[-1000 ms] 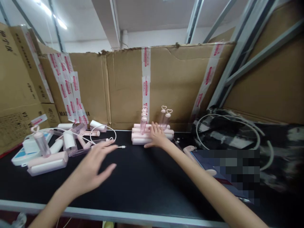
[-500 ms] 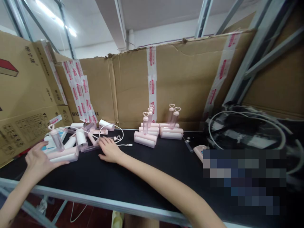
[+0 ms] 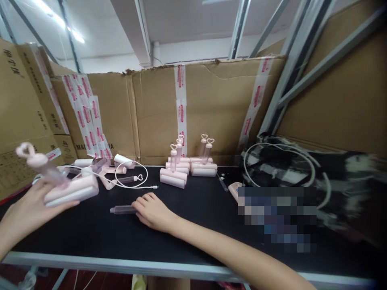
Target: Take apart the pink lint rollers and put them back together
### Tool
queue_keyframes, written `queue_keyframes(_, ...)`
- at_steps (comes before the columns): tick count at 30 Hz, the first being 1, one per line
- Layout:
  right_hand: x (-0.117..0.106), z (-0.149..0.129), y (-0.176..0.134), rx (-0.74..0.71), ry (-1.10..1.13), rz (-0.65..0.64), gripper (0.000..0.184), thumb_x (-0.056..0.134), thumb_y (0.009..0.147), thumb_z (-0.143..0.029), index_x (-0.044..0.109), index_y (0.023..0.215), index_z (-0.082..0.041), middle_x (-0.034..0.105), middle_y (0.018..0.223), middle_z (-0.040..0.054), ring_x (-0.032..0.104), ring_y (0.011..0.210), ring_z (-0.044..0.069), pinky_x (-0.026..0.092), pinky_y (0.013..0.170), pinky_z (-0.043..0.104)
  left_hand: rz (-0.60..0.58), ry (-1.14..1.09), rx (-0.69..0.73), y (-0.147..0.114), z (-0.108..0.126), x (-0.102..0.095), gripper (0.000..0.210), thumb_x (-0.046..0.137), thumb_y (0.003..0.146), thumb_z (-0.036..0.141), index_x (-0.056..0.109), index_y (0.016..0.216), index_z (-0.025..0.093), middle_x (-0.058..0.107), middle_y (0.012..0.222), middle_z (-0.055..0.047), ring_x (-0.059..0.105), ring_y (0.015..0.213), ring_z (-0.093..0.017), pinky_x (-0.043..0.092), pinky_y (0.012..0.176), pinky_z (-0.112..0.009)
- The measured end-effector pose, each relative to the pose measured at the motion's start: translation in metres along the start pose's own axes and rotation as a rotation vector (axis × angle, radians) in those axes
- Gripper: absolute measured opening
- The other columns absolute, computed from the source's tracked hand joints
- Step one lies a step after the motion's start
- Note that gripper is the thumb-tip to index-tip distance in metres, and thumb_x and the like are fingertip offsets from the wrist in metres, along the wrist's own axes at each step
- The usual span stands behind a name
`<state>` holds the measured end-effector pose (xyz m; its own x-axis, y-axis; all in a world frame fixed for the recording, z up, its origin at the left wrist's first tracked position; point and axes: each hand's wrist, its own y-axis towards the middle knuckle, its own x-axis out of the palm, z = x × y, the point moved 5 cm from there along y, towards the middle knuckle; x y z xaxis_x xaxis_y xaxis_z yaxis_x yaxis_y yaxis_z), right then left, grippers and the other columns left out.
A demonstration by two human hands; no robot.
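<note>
At the left, my left hand point(image 3: 32, 207) is closed around a pale pink lint roller point(image 3: 72, 190), which has a clear pink handle and a heart-shaped loop on top. My right hand point(image 3: 154, 211), fingers curled, grips one end of a translucent pink plastic cover point(image 3: 122, 210) near the middle of the black tabletop point(image 3: 121, 241). Between and behind the hands lies a loose pile: a white paper roll point(image 3: 122, 161), a clear handle with a heart loop point(image 3: 128, 179), pink frame pieces point(image 3: 110, 183) and a white cable point(image 3: 147, 173).
Several assembled lint rollers point(image 3: 173, 178) stand upright at the back middle. Cardboard walls point(image 3: 157, 108) close off the back and left. A black bag with a coiled white cable point(image 3: 278, 169) sits at the right. A metal rail point(image 3: 121, 264) runs along the front edge.
My left hand has taken hold of the lint roller and lifted it nearer to me. My right hand has drawn the translucent cover out of the pile toward the front. The view has shifted right.
</note>
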<state>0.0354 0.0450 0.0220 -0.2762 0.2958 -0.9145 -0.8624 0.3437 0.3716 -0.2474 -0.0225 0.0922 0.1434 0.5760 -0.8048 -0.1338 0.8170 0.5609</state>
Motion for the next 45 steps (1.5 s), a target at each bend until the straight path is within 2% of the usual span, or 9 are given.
queue_keyframes(5, -0.018, 0.015, -0.049, 0.148, 0.181, -0.081, 0.019, 0.052, 0.080, -0.022, 0.049, 0.098, -0.017, 0.058, 0.090, 0.0043, 0.055, 0.075, 0.016, 0.039, 0.070, 0.028, -0.033, -0.248, -0.054, 0.070, 0.110, 0.000, 0.074, 0.063, 0.056, 0.064, 0.056, 0.112, 0.017, 0.060, 0.110, -0.004, 0.056, 0.100, -0.027, 0.044, 0.087, -0.035)
queue_keyframes(10, -0.038, 0.049, -0.074, 0.326, 0.222, 0.107, 0.024, 0.054, 0.082, -0.032, 0.051, 0.102, -0.019, 0.059, 0.096, 0.0053, 0.056, 0.089, 0.019, 0.041, 0.078, 0.030, -0.251, -0.235, 0.116, 0.139, 0.181, 0.082, 0.077, 0.064, 0.062, 0.062, 0.052, 0.121, 0.014, 0.059, 0.114, -0.011, 0.057, 0.103, -0.028, 0.044, 0.085, -0.033)
queue_keyframes(13, -0.047, 0.082, -0.078, 0.495, 0.025, 0.232, 0.036, 0.051, 0.085, -0.035, 0.049, 0.117, -0.020, 0.053, 0.118, 0.0105, 0.049, 0.105, 0.024, 0.039, 0.088, 0.036, -0.322, -0.194, 0.124, 0.158, 0.200, 0.138, 0.068, 0.070, 0.063, 0.053, 0.056, 0.114, 0.010, 0.060, 0.108, -0.014, 0.059, 0.097, -0.028, 0.046, 0.083, -0.035)
queue_keyframes(17, -0.041, 0.121, -0.084, 0.580, -0.108, 0.160, 0.032, 0.055, 0.083, -0.033, 0.054, 0.113, -0.022, 0.050, 0.126, 0.0093, 0.043, 0.112, 0.028, 0.040, 0.089, 0.040, -0.359, -0.146, 0.094, 0.163, 0.213, 0.194, 0.034, 0.055, 0.085, 0.034, 0.053, 0.112, 0.014, 0.056, 0.113, -0.009, 0.057, 0.098, -0.021, 0.048, 0.083, -0.042)
queue_keyframes(24, -0.035, 0.156, -0.107, 0.695, -0.158, 0.081, 0.019, 0.045, 0.082, -0.010, 0.057, 0.093, -0.020, 0.056, 0.109, 0.0069, 0.050, 0.096, 0.021, 0.045, 0.077, 0.031, -0.308, -0.154, 0.084, 0.171, 0.216, 0.243, 0.033, 0.053, 0.086, 0.031, 0.051, 0.116, 0.016, 0.054, 0.116, -0.009, 0.057, 0.098, -0.021, 0.049, 0.081, -0.041)
queue_keyframes(29, -0.027, 0.160, -0.105, 0.770, -0.166, 0.078, 0.015, 0.053, 0.083, -0.028, 0.051, 0.096, -0.021, 0.049, 0.119, 0.0081, 0.047, 0.099, 0.024, 0.048, 0.061, 0.029, -0.236, -0.161, 0.068, 0.172, 0.213, 0.255, 0.034, 0.054, 0.086, 0.032, 0.050, 0.116, 0.016, 0.053, 0.117, -0.009, 0.057, 0.098, -0.021, 0.049, 0.081, -0.042)
queue_keyframes(35, -0.020, 0.153, -0.081, 0.676, -0.155, 0.053, 0.014, 0.056, 0.083, -0.029, 0.051, 0.093, -0.020, 0.048, 0.115, 0.0082, 0.047, 0.102, 0.022, 0.049, 0.066, 0.027, -0.142, -0.103, 0.044, 0.173, 0.217, 0.251, 0.034, 0.053, 0.086, 0.031, 0.050, 0.117, 0.016, 0.053, 0.118, -0.009, 0.056, 0.100, -0.022, 0.048, 0.083, -0.043)
queue_keyframes(41, -0.022, 0.140, -0.054, 0.585, -0.147, 0.062, 0.018, 0.054, 0.084, -0.033, 0.049, 0.095, -0.019, 0.047, 0.113, 0.0088, 0.048, 0.102, 0.020, 0.048, 0.061, 0.024, -0.083, 0.000, 0.024, 0.164, 0.193, 0.220, 0.036, 0.052, 0.086, 0.032, 0.049, 0.118, 0.017, 0.050, 0.122, -0.009, 0.053, 0.105, -0.023, 0.044, 0.087, -0.045)
queue_keyframes(45, -0.022, 0.135, -0.029, 0.592, -0.166, 0.065, 0.019, 0.049, 0.087, -0.032, 0.049, 0.098, -0.017, 0.045, 0.114, 0.0118, 0.046, 0.104, 0.021, 0.050, 0.064, 0.025, -0.059, 0.082, 0.020, 0.138, 0.159, 0.190, 0.039, 0.054, 0.080, 0.021, 0.047, 0.115, 0.005, 0.053, 0.114, -0.020, 0.047, 0.110, -0.032, 0.033, 0.092, -0.050)
